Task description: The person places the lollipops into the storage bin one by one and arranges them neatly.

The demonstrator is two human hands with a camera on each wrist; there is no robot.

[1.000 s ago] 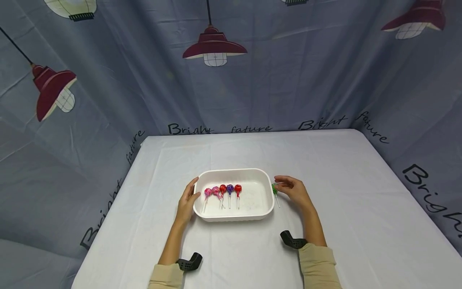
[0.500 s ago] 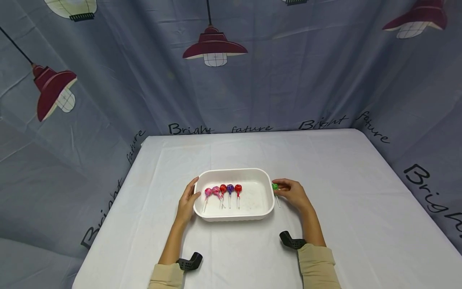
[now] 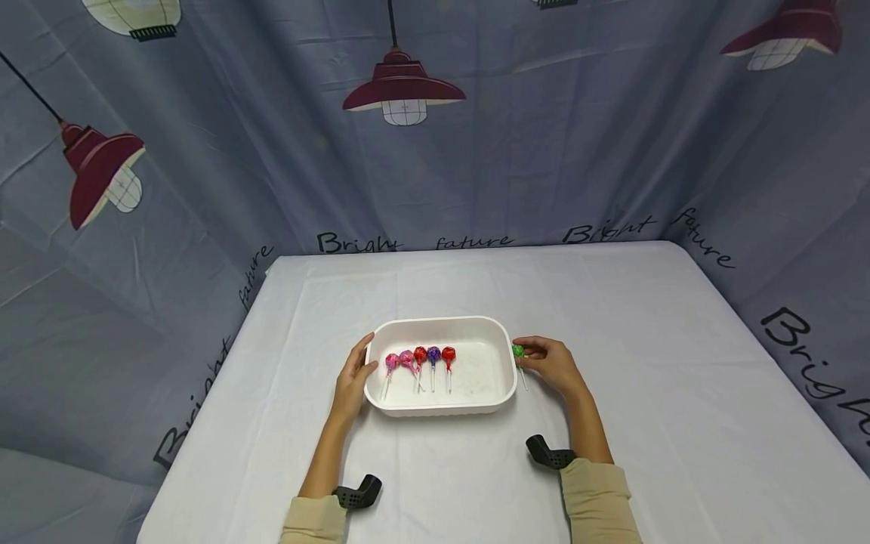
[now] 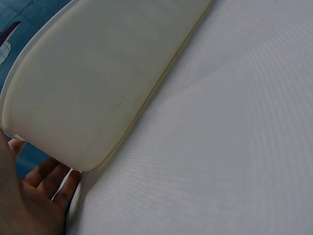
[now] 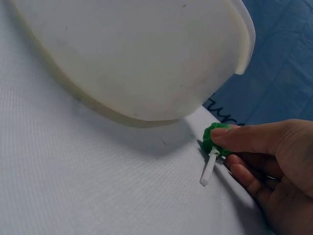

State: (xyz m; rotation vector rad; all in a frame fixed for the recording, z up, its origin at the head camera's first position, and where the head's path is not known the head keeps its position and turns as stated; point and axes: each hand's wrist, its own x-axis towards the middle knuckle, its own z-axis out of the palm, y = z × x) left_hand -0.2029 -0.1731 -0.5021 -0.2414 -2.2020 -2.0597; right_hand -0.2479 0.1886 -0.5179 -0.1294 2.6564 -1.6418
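Note:
A white plastic tray (image 3: 476, 379) stands on the table. Inside it several wrapped lollipops lie in a row: two pink, a red one (image 3: 420, 355), a purple one (image 3: 433, 355) and another red one (image 3: 448, 355). At the tray's left end my left hand (image 3: 350, 381) holds the rim. In the left wrist view its fingers (image 4: 54, 178) reach along the outer wall. Just beyond the right end, my right hand (image 3: 553, 364) pinches a green lollipop (image 5: 212, 138) by its wrapped head between thumb and fingers, the white stick pointing down towards the cloth.
A white cloth covers the table (image 3: 476, 476). Behind and on both sides hangs a grey-blue curtain (image 3: 544, 151) printed with lamps and lettering. A black wrist camera (image 3: 552, 453) sits on the right wrist and another camera (image 3: 359, 493) on the left.
My right hand has lowered slightly towards me and now pinches the green lollipop's head, which its fingers partly covered before. The left hand and the tray have stayed in place.

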